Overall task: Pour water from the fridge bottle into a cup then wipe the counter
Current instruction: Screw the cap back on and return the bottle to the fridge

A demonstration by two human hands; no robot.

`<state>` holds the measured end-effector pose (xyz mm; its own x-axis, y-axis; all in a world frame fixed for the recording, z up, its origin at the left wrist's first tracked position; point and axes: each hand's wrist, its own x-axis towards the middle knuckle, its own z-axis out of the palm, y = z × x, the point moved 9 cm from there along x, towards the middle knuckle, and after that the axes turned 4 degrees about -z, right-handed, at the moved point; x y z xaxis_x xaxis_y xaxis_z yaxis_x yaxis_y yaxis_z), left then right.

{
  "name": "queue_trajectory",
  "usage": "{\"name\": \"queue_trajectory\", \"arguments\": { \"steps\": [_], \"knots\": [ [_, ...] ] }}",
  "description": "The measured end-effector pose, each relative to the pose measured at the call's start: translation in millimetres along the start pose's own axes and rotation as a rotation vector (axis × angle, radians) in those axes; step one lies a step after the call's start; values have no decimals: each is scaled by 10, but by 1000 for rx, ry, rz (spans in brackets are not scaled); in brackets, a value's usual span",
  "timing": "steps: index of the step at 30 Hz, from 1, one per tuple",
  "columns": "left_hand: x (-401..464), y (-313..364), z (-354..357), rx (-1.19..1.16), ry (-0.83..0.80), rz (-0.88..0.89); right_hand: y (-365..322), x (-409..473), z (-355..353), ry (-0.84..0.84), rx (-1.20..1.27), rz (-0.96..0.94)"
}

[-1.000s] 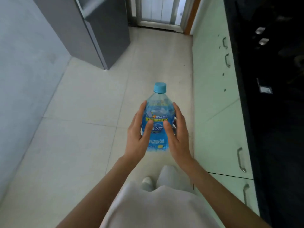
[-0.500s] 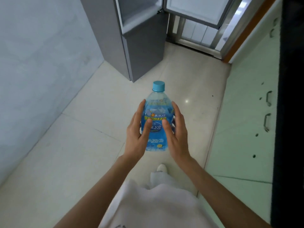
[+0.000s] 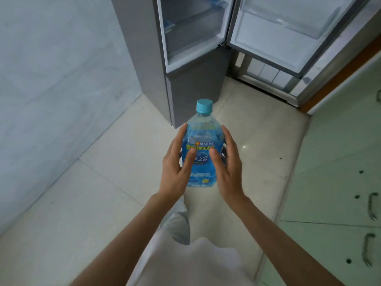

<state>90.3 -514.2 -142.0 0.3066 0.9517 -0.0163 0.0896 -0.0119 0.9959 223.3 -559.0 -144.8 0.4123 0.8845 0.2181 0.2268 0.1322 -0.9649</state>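
even daylight | floor [image 3: 123, 182] glare spot | edges bowed, blurred

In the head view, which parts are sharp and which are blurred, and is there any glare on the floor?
Head view: the bottle and both hands, left hand and right hand, are fairly sharp; the cabinet handles at the right edge are smeared; a small bright glint lies on the floor tile; wide-angle distortion tilts the fridge.
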Motion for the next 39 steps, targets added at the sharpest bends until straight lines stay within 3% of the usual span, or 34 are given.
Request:
{"name": "queue_trajectory", "arguments": {
  "steps": [13,28,39],
  "knots": [
    [2344,275,41,29,-19,65,266,2276,260,24,12,-33],
    [4453,573,832,-30,212,58,601,4824,-149,-212,50,-172],
    [5648,936,844,-30,276,115,619,6164,-49,-224,73,-240]
  ]
}}
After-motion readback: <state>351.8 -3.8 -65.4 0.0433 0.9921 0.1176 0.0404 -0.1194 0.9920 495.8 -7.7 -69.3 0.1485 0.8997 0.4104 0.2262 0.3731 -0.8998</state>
